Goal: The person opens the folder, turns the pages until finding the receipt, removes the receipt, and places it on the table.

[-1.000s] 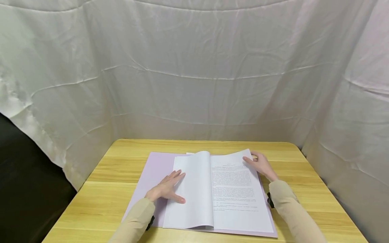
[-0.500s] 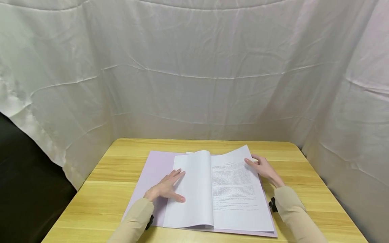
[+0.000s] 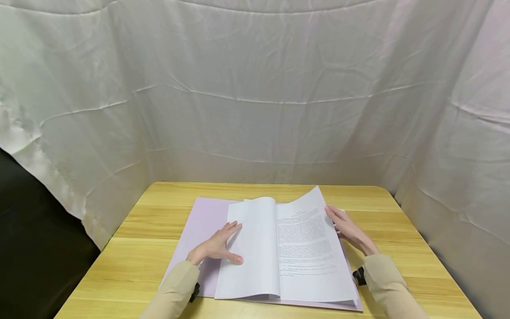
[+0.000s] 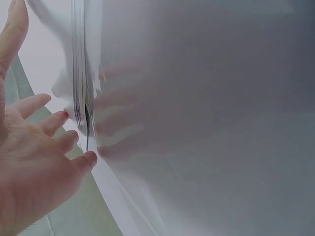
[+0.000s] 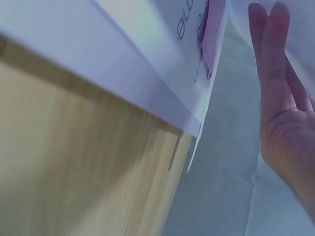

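A thick set of printed pages (image 3: 307,252) lies spread on a lilac cover (image 3: 207,217). My left hand (image 3: 217,246), fingers spread, rests at the left margin of the blank turned-over leaf (image 3: 255,252). The left wrist view shows its fingertips (image 4: 91,158) at the edge of the stacked sheets (image 4: 81,73). On the other side, the printed sheet's upper right corner is lifted and curves up and left. My right hand (image 3: 350,230) is at that sheet's right edge, its long fingers (image 5: 275,44) straight in the right wrist view; part of it is behind the paper.
A wood-grain table (image 3: 119,266) carries everything. Pale cloth drapes (image 3: 279,110) hang behind it and at both sides. Under the lifted sheet, a page with large lettering and a purple patch (image 5: 215,37) shows. A dark surface (image 3: 32,248) is at far left.
The lifted sheet's corner has risen and moved left. My right hand has turned and slid slightly down along the sheet's edge. The left hand has stayed nearly in place.
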The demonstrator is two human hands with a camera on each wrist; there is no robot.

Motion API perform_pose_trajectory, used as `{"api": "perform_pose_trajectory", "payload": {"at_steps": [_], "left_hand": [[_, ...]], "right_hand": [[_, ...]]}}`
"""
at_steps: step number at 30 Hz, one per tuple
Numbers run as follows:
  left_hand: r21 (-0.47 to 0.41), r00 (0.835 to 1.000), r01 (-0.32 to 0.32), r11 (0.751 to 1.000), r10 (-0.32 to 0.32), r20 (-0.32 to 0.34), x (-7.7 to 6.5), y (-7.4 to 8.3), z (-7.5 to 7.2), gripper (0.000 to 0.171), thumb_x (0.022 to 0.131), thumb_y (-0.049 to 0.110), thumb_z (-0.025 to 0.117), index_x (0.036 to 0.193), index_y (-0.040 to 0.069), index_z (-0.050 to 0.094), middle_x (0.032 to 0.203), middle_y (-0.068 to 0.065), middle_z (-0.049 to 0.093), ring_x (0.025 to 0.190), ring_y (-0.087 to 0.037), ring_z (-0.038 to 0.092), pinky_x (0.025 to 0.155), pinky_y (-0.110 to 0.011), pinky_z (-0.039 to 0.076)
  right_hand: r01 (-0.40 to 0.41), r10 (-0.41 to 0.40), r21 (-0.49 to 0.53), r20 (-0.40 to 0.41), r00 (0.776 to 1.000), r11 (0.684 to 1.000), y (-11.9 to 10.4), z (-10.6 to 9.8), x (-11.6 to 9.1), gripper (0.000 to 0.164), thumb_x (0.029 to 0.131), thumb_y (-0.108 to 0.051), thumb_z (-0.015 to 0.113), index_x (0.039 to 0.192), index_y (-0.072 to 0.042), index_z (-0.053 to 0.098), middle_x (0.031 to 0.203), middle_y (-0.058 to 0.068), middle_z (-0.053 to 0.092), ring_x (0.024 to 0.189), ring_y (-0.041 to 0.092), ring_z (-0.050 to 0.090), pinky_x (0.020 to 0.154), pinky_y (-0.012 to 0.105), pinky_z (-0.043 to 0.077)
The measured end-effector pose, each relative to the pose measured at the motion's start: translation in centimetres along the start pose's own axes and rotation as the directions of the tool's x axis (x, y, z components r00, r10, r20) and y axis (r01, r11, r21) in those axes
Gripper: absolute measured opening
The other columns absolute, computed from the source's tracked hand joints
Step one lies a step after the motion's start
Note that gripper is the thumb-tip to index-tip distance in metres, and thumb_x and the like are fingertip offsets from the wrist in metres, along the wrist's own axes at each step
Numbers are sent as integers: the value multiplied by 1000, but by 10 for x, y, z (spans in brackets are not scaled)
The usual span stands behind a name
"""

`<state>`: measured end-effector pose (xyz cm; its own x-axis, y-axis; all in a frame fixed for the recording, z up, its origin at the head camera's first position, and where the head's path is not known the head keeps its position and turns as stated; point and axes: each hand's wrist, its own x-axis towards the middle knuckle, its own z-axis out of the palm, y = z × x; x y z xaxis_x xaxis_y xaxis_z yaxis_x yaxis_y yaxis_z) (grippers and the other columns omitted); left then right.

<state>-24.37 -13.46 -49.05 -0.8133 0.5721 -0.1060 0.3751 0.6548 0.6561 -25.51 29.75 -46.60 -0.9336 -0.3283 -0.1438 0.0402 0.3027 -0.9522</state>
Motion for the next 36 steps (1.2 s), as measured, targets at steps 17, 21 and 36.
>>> {"api": "perform_pose_trajectory", "payload": {"at_steps": [17,21,36], "left_hand": [[-80,999,19,997,-21,-32,-3,7,2,104,82,43,81,158,0,24,166,-27,18,155,-48,11,124,-69,7],[-111,999,17,994,-22,-46,-4,11,2,102,83,42,81,158,0,25,165,-27,20,154,-49,11,123,-69,6],[-289,994,36,957,-63,-85,-2,24,6,93,87,46,76,159,12,29,166,-20,25,154,-45,21,122,-67,21]], "right_hand": [[61,-73,107,111,991,992,-13,26,-15,64,108,-51,9,163,-17,4,111,19,64,83,19,71,67,33,60],[59,-69,93,114,991,994,-15,34,-18,64,108,-50,8,163,-19,0,115,26,60,82,18,70,67,33,60],[82,-82,8,85,993,997,-22,59,-20,62,109,-49,8,164,-19,6,149,37,44,107,39,72,75,42,63]]}}
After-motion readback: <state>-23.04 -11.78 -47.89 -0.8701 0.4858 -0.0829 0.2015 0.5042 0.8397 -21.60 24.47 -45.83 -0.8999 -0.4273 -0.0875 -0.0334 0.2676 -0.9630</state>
